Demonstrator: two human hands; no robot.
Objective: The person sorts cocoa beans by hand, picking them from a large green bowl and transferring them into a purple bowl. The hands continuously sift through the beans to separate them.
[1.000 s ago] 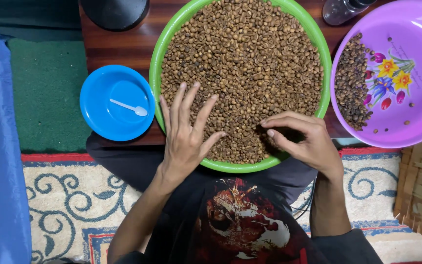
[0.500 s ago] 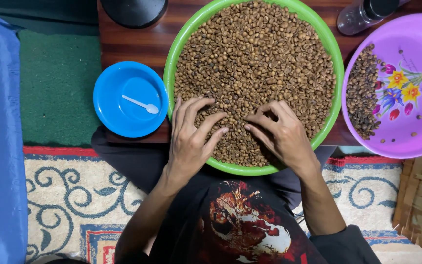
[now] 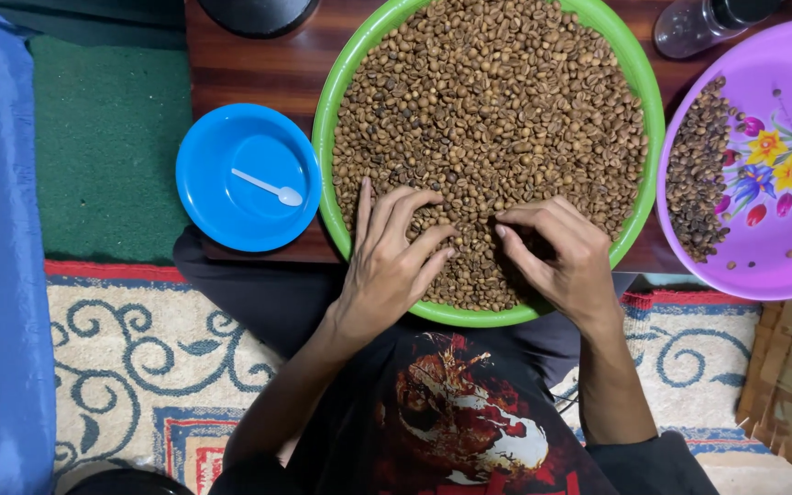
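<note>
A big green bowl [image 3: 330,137] full of brown beans [image 3: 497,119] stands on a dark wooden table right in front of me. My left hand [image 3: 387,266] lies flat on the beans near the bowl's front rim, fingers spread. My right hand [image 3: 556,257] rests on the beans beside it, fingers curled inward with the tips pressed into the beans; whether it pinches any I cannot tell. The two hands almost touch at the fingertips.
A blue bowl [image 3: 222,197] with a small white spoon [image 3: 269,188] sits left of the green bowl. A purple flowered basin [image 3: 781,247] holding a pile of darker beans [image 3: 697,174] is at the right. A clear bottle [image 3: 698,23] and a dark round object [image 3: 254,14] lie at the table's back. Patterned rug below.
My left hand has lowered from raised, spread fingers onto the beans. My right hand has moved left toward it, its fingers curling into the beans.
</note>
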